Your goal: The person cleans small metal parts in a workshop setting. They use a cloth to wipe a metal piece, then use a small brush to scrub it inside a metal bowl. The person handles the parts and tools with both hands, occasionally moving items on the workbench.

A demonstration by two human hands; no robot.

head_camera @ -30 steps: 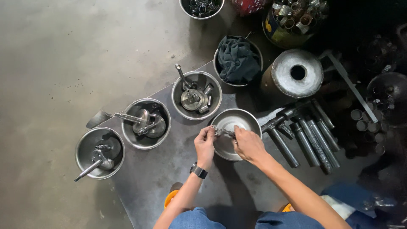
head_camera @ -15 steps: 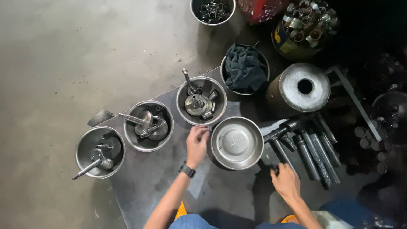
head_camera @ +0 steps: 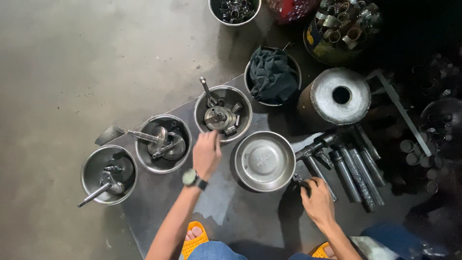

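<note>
My left hand (head_camera: 207, 154), with a watch on the wrist, rests at the near rim of a steel bowl (head_camera: 239, 126) that holds a shaft and several small metal parts. Its fingers curl down, and I cannot tell whether they hold anything. My right hand (head_camera: 316, 198) is low on the right, next to the near ends of the steel tubes (head_camera: 353, 166). Its fingers are closed on a small metal part (head_camera: 297, 178). Between the hands sits an empty steel bowl (head_camera: 264, 161), touched by neither.
Two more bowls with shafts (head_camera: 163, 143) (head_camera: 108, 174) line up to the left on a grey metal sheet (head_camera: 231, 207). Behind stand a bowl with a dark cloth (head_camera: 273, 74), a bowl of rings (head_camera: 235, 9), a bucket of rings (head_camera: 339, 29) and a hollow metal cylinder (head_camera: 337, 98).
Both hands left the empty bowl, where they held a small part together. The left hand moved up-left to the parts bowl; the right dropped to the tube ends and closed on a small piece.
</note>
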